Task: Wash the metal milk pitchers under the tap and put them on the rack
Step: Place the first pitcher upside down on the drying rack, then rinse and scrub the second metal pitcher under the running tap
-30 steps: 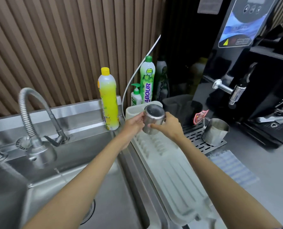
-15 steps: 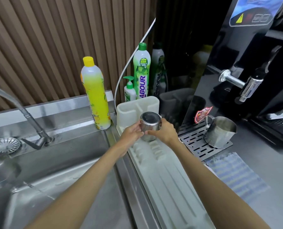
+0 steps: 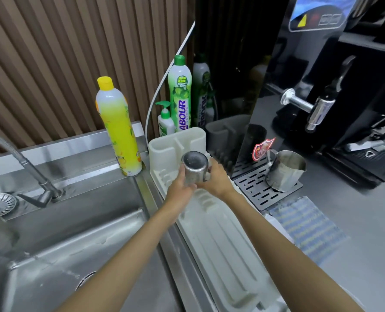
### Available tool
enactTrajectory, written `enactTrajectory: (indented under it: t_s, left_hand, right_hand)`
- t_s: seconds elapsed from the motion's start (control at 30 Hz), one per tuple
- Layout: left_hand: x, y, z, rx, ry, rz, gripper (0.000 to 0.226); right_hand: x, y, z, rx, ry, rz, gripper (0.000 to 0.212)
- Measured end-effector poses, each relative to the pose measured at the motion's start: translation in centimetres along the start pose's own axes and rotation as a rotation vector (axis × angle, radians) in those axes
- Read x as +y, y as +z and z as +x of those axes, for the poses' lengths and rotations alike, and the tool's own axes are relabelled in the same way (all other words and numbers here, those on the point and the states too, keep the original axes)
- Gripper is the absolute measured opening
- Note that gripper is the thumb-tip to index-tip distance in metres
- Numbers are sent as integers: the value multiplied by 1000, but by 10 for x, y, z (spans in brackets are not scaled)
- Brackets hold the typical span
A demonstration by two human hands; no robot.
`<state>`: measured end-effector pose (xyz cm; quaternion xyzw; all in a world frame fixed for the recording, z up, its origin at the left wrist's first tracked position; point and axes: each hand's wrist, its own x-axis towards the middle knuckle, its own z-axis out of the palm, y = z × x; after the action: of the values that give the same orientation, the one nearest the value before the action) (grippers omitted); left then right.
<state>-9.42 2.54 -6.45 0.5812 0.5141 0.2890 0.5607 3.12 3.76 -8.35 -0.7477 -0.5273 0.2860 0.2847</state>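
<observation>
A tap leans over the sink. Above the white rack, the left hand and right hand both grip an upturned pitcher. Another pitcher stands on the drip grate.

I hold a steel pitcher bottom-up over the white rack; a second pitcher stands upright on the grille.

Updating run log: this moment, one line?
left hand, right hand: hold inverted metal pitcher | over white plastic rack | second metal pitcher: black drip grate
</observation>
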Motion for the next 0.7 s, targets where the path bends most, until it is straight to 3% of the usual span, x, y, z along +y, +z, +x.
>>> enactTrajectory:
  t_s: [0.13, 0.23, 0.37, 0.5, 0.57, 0.7]
  left_hand:
    - [9, 21, -18, 41, 63, 191, 69]
    - [21, 40, -25, -38, 130, 245, 65]
    - [48, 71, -28, -173, 165, 245, 60]
    - [65, 101, -17, -277, 195, 176, 58]
    - [71, 114, -14, -308, 179, 148, 58]
    - [74, 132, -6, -337, 161, 111, 57]
  right_hand:
    - [2, -26, -13, -28, -3, -52, 92]
    - [8, -50, -24, 22, -11, -58, 76]
    - [23, -89, -43, 164, -69, -85, 41]
    - [47, -129, -53, 402, -86, -105, 30]
    - [59, -145, -56, 510, -12, -130, 34]
    - [85, -159, -47, 511, 176, -139, 85]
